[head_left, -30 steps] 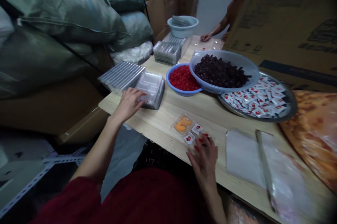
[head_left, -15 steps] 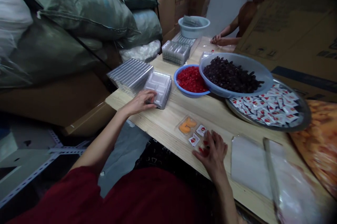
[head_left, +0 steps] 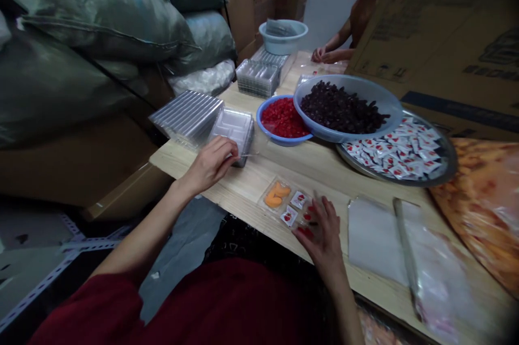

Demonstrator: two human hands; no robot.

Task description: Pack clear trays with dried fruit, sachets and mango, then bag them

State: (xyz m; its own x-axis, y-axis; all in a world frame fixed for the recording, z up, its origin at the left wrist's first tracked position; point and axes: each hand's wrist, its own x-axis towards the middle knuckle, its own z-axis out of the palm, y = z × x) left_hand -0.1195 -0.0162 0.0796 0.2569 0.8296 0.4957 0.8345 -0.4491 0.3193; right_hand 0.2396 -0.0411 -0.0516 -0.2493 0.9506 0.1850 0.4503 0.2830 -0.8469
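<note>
My left hand (head_left: 214, 164) is at the near end of a stack of clear plastic compartment trays (head_left: 232, 124). Its thumb and fingers pinch the edge of a thin clear tray, which is lifted a little there. On the wooden table, my right hand (head_left: 324, 229) grips the right end of a filled clear tray (head_left: 264, 209), thumb on the near side and fingers on the far side. Orange pieces (head_left: 277, 194) lie in its left compartment, with two small white sachets (head_left: 289, 216) beside them. Red pieces (head_left: 307, 217) at the right end are partly hidden by my fingers.
Ribbed clear plastic sheets (head_left: 188, 115) lie left of the stack. Beyond are a blue bowl of red pieces (head_left: 284, 118), a bowl of dark pieces (head_left: 344, 107) and a metal tray of sachets (head_left: 399, 153). Plastic bags (head_left: 375, 237) lie right. A co-worker's hands (head_left: 324, 55) work at the far end.
My left hand has closed from resting on the stack into a pinch, raising a clear tray's edge. My right hand stays at the filled tray. The whole view has shifted slightly.
</note>
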